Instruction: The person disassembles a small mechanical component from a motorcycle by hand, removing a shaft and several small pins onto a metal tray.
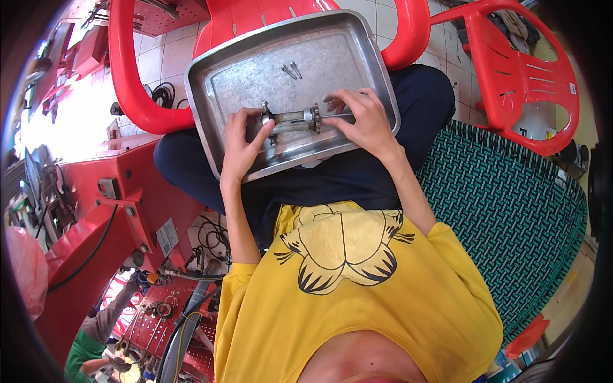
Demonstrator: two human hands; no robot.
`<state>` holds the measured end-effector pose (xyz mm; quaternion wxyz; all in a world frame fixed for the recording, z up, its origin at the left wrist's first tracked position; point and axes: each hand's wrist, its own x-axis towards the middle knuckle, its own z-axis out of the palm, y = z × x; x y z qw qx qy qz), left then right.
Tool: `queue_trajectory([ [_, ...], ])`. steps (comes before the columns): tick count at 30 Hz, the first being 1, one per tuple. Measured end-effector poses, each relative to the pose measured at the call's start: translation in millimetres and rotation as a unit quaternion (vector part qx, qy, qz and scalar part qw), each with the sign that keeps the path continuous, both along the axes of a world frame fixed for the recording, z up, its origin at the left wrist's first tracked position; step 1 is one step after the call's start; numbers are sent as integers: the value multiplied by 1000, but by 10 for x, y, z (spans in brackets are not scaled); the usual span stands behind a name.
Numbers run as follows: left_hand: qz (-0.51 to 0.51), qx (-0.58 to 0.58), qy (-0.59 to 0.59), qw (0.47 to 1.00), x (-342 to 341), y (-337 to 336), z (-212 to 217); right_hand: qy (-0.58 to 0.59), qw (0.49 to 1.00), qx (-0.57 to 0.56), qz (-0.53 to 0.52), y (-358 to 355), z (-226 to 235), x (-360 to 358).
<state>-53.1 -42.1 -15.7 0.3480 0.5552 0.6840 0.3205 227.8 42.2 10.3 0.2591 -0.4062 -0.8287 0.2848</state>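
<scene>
A greasy metal cylinder (pixel 290 121) with a flange at its left end and a toothed ring (pixel 315 119) at its right lies across a steel tray (pixel 255 169). My left hand (pixel 240 143) grips the flanged end, thumb in front and fingers behind. A thin metal rod (pixel 345 115) sticks out to the right of the toothed ring. Around this rod my right hand (pixel 365 124) is closed, thumb below and fingers above; its contact is partly hidden. Two small bolts (pixel 291 70) lie side by side on the tray floor, beyond the cylinder.
The tray rests on a red plastic chair (pixel 150 118) before me. Another red chair (pixel 523 76) stands at the far right, beside a green woven seat (pixel 504 217). Red machinery (pixel 108 191) and cables are on my left. Another person in green (pixel 89 348) works at the lower left.
</scene>
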Motion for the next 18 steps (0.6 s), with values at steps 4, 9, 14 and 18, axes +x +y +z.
queue_trajectory([
  [4, -3, 7, -1, 1000, -5, -11, -17, -33, 999, -2, 9, 6, -79, 51],
  [9, -7, 9, 9, 1000, -10, -6, -13, -103, 995, -9, -10, -9, -118, 28],
  [14, -6, 9, 8, 1000, 1, -3, 2, -30, 1000, -5, -7, -12, -27, 20],
  [18, -4, 11, 6, 1000, 4, -5, -7, -38, 999, 17, 3, -11, -49, 44],
])
